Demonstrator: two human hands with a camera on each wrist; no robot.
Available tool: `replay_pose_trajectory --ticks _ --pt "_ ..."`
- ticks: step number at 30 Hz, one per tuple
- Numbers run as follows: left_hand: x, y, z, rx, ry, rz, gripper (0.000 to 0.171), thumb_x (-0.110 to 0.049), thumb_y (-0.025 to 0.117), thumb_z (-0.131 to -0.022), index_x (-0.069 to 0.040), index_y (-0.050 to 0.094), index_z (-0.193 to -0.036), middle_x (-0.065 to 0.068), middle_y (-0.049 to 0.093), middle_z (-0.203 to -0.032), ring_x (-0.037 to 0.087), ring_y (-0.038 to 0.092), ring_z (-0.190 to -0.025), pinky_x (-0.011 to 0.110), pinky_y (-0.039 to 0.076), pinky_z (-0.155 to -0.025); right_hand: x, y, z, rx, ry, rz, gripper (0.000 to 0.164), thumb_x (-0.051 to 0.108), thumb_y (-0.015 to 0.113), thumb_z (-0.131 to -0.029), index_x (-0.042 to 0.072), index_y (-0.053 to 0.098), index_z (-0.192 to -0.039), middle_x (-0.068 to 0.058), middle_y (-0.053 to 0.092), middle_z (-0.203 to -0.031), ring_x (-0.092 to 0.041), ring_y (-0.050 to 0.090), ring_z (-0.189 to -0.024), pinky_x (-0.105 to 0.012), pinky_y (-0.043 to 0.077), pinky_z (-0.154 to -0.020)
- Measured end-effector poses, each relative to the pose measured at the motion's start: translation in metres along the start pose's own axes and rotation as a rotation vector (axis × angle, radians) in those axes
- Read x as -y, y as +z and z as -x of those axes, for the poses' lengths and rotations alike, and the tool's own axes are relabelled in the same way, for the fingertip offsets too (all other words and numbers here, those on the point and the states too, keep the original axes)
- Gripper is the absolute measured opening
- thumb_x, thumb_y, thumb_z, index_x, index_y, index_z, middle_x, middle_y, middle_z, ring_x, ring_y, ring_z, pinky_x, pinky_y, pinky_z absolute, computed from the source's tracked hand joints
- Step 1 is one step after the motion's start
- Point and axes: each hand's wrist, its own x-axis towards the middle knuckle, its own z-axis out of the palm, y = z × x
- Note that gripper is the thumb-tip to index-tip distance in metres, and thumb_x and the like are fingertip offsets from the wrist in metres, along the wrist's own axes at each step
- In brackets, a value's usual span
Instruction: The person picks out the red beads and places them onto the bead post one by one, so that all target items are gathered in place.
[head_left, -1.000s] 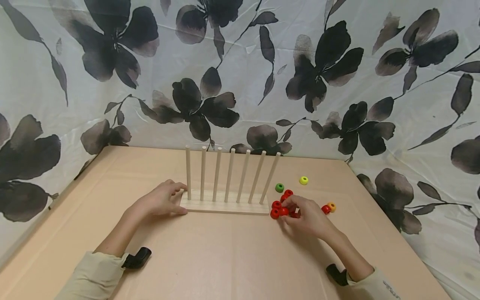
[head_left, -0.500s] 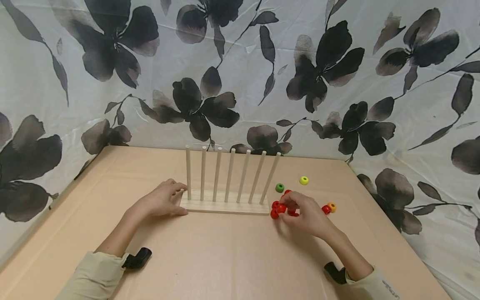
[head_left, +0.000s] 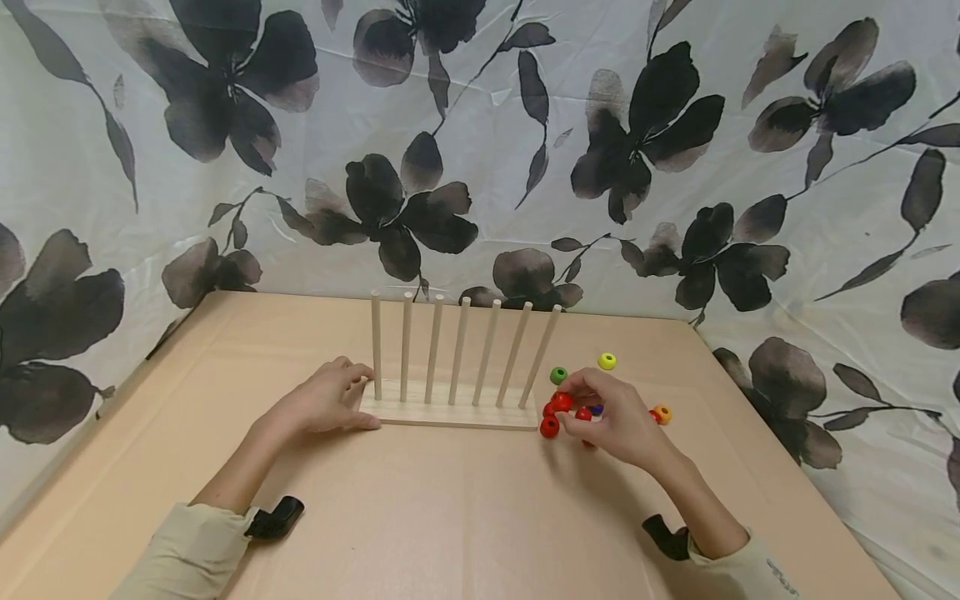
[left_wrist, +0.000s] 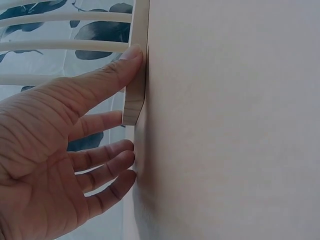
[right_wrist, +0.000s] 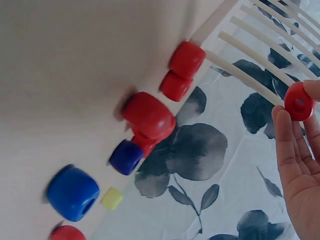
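A wooden rack (head_left: pixel 457 414) with a flat base and several upright pegs stands on the table. My left hand (head_left: pixel 322 402) holds the base at its left end, the thumb (left_wrist: pixel 131 54) on the front edge and the index finger behind. Thumb and fingertips of my right hand (head_left: pixel 628 423) pinch a red bead (right_wrist: pixel 294 91), raised near the rack's right end; its hole shows in the right wrist view. Other red beads (head_left: pixel 549 427) lie below that hand, by the base's right corner. The right hand hides part of this group.
A green bead (head_left: pixel 558 376) and a yellow bead (head_left: pixel 607 361) lie behind the red ones. Farther right is an orange bead (head_left: pixel 664 413). The right wrist view shows a blue bead (right_wrist: pixel 74 192) and a dark blue one (right_wrist: pixel 126 157). A floral cloth (head_left: pixel 495 133) hangs behind the table.
My right hand has lifted a red bead out of the group, rising slightly, and a dark blue bead now shows beneath it. The left hand and the rack have stayed in place.
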Motion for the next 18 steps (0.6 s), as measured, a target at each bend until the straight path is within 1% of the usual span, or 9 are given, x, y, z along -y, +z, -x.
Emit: replay_pose_trajectory --ticks 3,5,12,18 --pt "0.001 0.001 -0.001 -0.009 0.000 -0.002 0.074 -0.043 0.091 -0.075 -0.003 0.061 -0.130 0.021 0.057 -0.116 0.041 0.053 -0.113 0.059 0.045 -0.094 0.004 -0.001 -0.001 -0.005 0.008 -0.024 0.034 0.002 0.083 -0.083 0.010 0.066 -0.111 0.000 0.071 -0.104 -0.014 0.070 -0.091 -0.028 0.058 -0.081" --pt "0.001 0.002 -0.001 -0.008 0.003 -0.007 0.075 -0.044 0.091 -0.075 -0.002 0.061 -0.130 0.021 0.057 -0.116 0.041 0.053 -0.112 0.059 0.046 -0.093 0.007 -0.001 -0.002 -0.007 0.012 -0.041 0.034 0.003 0.083 -0.083 0.010 0.065 -0.111 0.000 0.071 -0.104 -0.014 0.070 -0.091 -0.024 0.057 -0.080" --pt "0.002 0.003 0.000 -0.002 -0.024 -0.010 0.076 -0.044 0.090 -0.075 -0.003 0.060 -0.131 0.022 0.057 -0.120 0.042 0.052 -0.116 0.060 0.045 -0.096 0.014 -0.001 -0.008 -0.037 -0.019 -0.058 0.035 0.006 0.085 -0.083 0.011 0.065 -0.111 0.001 0.071 -0.105 -0.013 0.071 -0.090 -0.025 0.056 -0.082" --pt "0.000 0.002 0.000 0.001 -0.028 -0.005 0.076 -0.044 0.091 -0.075 -0.002 0.060 -0.131 0.022 0.056 -0.118 0.040 0.053 -0.113 0.059 0.046 -0.094 0.024 -0.003 -0.013 -0.065 -0.065 -0.059 0.035 0.003 0.084 -0.083 0.010 0.064 -0.112 0.002 0.071 -0.104 -0.012 0.071 -0.091 -0.025 0.055 -0.085"
